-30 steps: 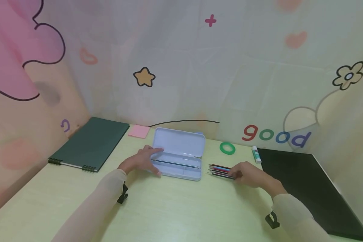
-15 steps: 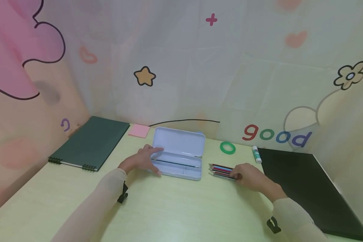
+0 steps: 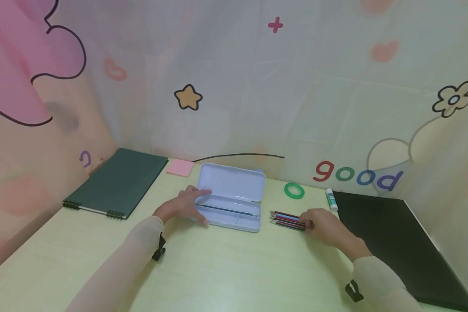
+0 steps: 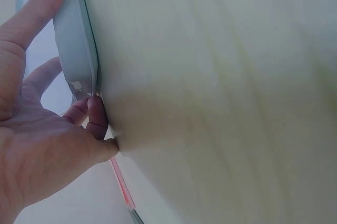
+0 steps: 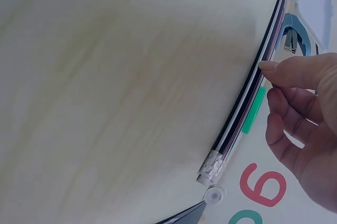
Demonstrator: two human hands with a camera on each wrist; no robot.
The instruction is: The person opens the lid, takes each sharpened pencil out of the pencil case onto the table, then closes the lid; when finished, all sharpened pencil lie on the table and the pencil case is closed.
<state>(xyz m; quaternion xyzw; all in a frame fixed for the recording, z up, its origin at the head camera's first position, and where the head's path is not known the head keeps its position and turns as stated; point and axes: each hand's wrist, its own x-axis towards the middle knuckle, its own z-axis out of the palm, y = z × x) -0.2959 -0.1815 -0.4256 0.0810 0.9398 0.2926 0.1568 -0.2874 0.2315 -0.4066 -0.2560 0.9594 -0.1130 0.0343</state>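
An open pale-blue pencil case [image 3: 232,180] lies on the table with its lid leaning back. One long dark pencil [image 3: 228,210] rests inside it. At the case's left end, my left hand [image 3: 182,204] holds it, thumb along the front edge and fingers spread toward the lid. The left wrist view shows the thumb on the case wall [image 4: 76,39] and the lower fingers bent against the tabletop. Right of the case is a bunch of several pencils [image 3: 285,219], pinched by my right hand [image 3: 324,226] near their right end. A metal eraser ferrule [image 5: 212,163] shows in the right wrist view.
A dark green spiral sketchbook [image 3: 118,182] and pink sticky notes [image 3: 180,167] lie at the back left. Behind the pencils are a green tape roll [image 3: 294,190] and a glue stick [image 3: 331,199]. A black board [image 3: 398,247] covers the right side. A printed curtain [image 3: 234,86] hangs behind.
My right hand has shifted slightly to the right along the pencils, fingers still at their right end. The left hand and the case stay in place.
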